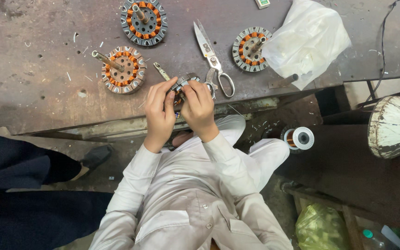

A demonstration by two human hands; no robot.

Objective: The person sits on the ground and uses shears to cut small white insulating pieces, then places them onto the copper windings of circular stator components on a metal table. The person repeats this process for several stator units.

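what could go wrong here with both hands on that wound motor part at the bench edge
1. The stator sits between the left hand and right hand right above the bench edge; a slip could drop it to the floor.
2. The open scissors lie beside the right hand, so a sideways reach might catch the blades.

Stator (181,85) mostly hidden behind hands (179,111); windings perhaps copper.
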